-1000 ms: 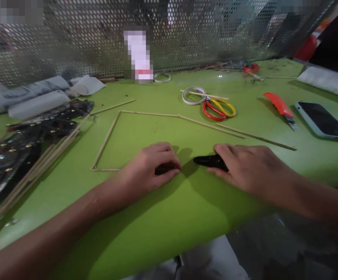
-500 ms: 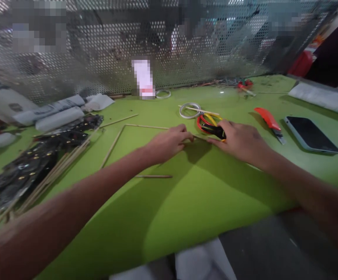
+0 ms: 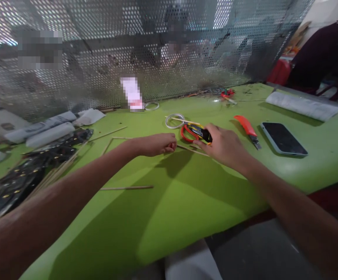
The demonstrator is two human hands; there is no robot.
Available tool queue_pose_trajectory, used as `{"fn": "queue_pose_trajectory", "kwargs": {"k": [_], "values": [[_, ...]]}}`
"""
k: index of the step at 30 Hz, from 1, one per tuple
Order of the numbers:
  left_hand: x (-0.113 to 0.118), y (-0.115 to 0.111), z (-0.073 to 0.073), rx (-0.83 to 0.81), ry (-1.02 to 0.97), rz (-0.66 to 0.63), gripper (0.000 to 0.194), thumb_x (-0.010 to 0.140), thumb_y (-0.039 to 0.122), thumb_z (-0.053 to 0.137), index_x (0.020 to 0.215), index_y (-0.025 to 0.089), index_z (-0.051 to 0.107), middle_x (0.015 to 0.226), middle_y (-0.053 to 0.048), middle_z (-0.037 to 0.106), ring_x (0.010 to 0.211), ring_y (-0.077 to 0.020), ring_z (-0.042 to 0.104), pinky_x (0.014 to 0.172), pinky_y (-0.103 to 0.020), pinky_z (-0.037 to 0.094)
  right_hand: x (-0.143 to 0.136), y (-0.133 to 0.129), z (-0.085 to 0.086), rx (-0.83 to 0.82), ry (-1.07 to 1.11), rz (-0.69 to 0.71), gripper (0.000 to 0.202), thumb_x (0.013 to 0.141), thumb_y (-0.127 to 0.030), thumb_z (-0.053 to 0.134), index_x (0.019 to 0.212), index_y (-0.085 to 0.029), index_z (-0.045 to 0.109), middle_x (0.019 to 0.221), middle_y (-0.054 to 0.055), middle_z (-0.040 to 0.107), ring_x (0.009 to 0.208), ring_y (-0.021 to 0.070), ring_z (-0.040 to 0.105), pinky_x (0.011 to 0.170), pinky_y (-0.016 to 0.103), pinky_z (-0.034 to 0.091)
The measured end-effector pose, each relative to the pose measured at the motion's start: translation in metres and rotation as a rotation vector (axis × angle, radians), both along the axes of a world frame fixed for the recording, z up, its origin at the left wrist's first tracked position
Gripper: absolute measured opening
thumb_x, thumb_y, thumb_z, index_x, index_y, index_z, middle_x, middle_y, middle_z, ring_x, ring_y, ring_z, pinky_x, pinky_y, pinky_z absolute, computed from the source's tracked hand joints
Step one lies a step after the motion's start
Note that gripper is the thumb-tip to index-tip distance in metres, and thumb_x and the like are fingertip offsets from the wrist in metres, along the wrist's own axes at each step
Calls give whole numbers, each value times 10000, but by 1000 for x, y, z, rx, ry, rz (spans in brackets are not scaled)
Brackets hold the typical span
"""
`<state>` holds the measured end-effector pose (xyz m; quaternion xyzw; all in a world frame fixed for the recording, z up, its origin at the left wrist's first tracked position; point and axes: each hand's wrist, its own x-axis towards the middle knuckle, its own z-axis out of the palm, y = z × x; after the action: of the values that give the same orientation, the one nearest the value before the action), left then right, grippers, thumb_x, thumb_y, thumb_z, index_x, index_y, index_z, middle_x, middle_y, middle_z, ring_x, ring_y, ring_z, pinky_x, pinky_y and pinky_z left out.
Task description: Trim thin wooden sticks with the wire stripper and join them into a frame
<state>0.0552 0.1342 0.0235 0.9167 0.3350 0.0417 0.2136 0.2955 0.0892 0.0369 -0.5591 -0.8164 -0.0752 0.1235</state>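
My left hand [image 3: 160, 144] is closed around the left end of a thin bamboo stick [image 3: 196, 151], just above the green table. The stick slants down to the right, passing below my right hand [image 3: 220, 144]. That hand's fingers are closed on the black part of a cutting tool [image 3: 206, 135], at the table's middle. Red and yellow handles [image 3: 185, 135] lie beside it, by a white ring [image 3: 172, 121] with a thin stick across it. Another stick [image 3: 139, 188] lies nearer the front, and a corner of joined sticks [image 3: 107, 144] shows behind my left forearm.
An orange utility knife [image 3: 245, 126] and a phone [image 3: 284, 139] lie to the right, before a white roll [image 3: 303, 105]. Left are white rolls [image 3: 50, 134], black material [image 3: 25, 177] and bundled sticks. A perforated metal panel [image 3: 99, 70] stands behind; a person [image 3: 326, 54] is at the right.
The view has shifted, so the table objects appear further left. My right hand has come off the stick's end, and more of the stick now shows between and below my hands.
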Motion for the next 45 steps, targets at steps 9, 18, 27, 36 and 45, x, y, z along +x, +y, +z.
{"fn": "queue_pose_trajectory", "kwargs": {"k": [9, 18, 27, 36, 45], "values": [[-29, -89, 13, -169, -134, 292, 253, 999, 386, 341, 919, 178, 460, 813, -25, 512, 681, -146, 430, 609, -267, 389, -17, -20, -13, 15, -158, 413, 304, 916, -389, 546, 1038, -115, 590, 929, 134, 681, 800, 225, 614, 643, 298, 355], [-60, -129, 17, -612, -408, 248, 200, 1009, 331, 371, 913, 171, 443, 781, 9, 516, 707, -111, 472, 666, -237, 411, -54, -38, -6, 430, -286, 685, 202, 909, -373, 542, 829, -193, 589, 723, 59, 584, 635, 185, 452, 577, 322, 190], [-70, -124, 13, -640, -401, 257, 163, 1007, 300, 385, 931, 172, 451, 807, 2, 546, 724, -110, 509, 651, -224, 431, -66, -32, -8, 376, -317, 699, 290, 912, -445, 540, 827, -174, 601, 713, 73, 583, 622, 174, 439, 573, 320, 171], [-72, -124, 15, -717, -453, 256, 178, 1013, 270, 376, 909, 167, 477, 819, -15, 587, 707, -96, 532, 633, -200, 460, -67, -34, -5, 469, -324, 715, 203, 915, -331, 508, 825, -179, 609, 676, 63, 544, 612, 180, 406, 569, 319, 174], [-73, -125, 18, -745, -457, 266, 189, 1012, 266, 379, 930, 164, 515, 820, -22, 601, 742, -109, 573, 685, -215, 489, -67, -39, -11, 557, -279, 685, 185, 900, -206, 476, 815, -171, 636, 642, 48, 515, 601, 170, 376, 573, 322, 199]]}}
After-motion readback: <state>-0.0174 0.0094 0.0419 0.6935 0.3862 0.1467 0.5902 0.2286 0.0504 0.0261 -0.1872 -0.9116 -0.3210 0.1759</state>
